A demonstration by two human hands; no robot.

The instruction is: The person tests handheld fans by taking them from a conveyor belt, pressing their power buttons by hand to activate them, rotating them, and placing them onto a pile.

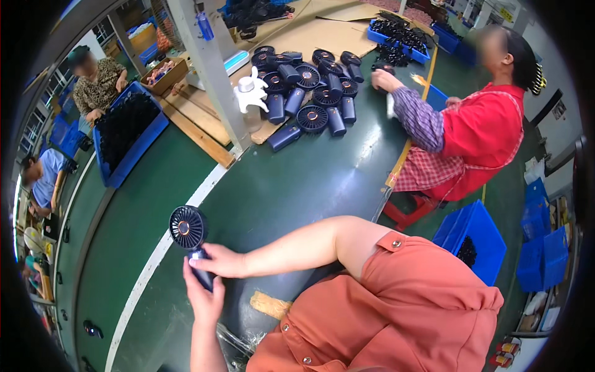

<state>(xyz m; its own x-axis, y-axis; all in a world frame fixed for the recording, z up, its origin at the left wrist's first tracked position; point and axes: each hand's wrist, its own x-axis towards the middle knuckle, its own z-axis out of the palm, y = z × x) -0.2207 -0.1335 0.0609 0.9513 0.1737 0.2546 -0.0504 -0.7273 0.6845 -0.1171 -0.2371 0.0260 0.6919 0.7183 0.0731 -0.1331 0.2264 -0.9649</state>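
Note:
Over the green tabletop I hold a dark blue handheld fan (188,227), its round grille pointing away from me. My left hand (203,301) is closed around the lower part of the handle. My right hand (224,261) grips the handle just below the fan's head, thumb lying across it. A pile of similar dark blue handheld fans (312,119) lies farther off on the table, by a grey post. Beside that pile stands a white bladed part (250,93).
Near my body lies a tan strip (270,304) on the table. At the right, a co-worker in a red top (483,133) handles a dark part. A blue bin of black parts (400,40) stands at the back. Left of me runs a green conveyor (133,211) with a white edge.

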